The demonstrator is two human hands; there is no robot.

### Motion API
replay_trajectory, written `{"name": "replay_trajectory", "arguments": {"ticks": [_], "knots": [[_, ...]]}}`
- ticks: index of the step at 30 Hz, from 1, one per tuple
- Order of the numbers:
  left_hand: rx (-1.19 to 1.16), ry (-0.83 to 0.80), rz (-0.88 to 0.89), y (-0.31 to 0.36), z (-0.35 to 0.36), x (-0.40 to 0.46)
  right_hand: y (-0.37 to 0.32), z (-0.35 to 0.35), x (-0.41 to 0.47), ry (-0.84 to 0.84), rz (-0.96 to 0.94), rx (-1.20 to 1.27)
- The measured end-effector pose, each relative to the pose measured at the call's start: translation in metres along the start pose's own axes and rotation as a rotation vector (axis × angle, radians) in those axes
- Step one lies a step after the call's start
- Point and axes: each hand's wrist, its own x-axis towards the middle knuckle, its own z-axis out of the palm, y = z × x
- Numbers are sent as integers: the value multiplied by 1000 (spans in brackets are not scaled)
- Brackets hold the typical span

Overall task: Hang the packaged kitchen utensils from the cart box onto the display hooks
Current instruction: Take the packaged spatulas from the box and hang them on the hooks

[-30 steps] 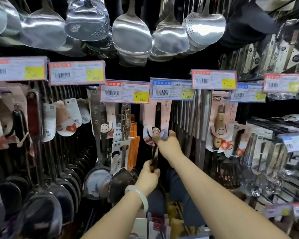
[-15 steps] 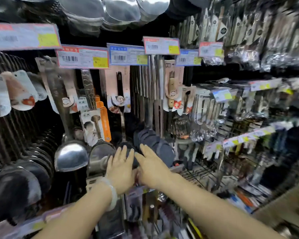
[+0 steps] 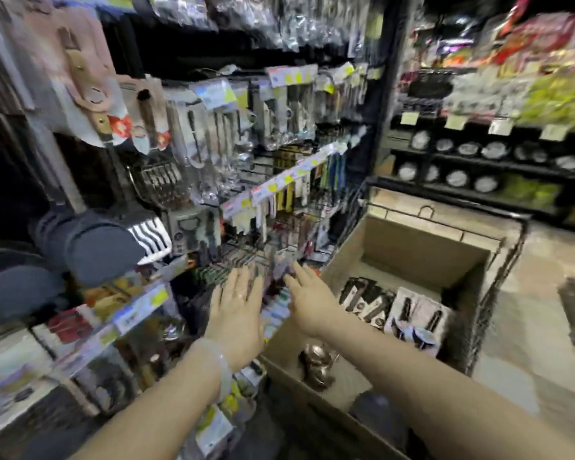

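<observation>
Blurred display hooks (image 3: 233, 127) behind spread, empty hands (image 3: 238, 313); box (image 3: 422, 247) contents indistinct.

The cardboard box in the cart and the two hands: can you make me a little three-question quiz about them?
1. True or false: both hands are empty.
2. Where do the packaged utensils lie?
A. in the cardboard box
B. on the floor
C. in the left hand
3. Fill in: the pale bracelet is on the ____ wrist.

Key:
1. True: left hand and right hand have straight fingers and hold nothing.
2. A
3. left
</observation>
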Motion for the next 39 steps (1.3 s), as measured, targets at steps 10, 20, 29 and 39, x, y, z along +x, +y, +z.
{"name": "replay_trajectory", "arguments": {"ticks": [10,20,29,39], "knots": [[-43,-273,225,107,92,60,136,68,-29,-38,442,83],[-79,-401,342,165,147,116,231,88,-41,-121,769,256],[-51,-550,424,191,190,128,241,141,-50,-231,1126,600],[-72,-734,512,188,218,140,233,168,-43,-62,1502,822]]}}
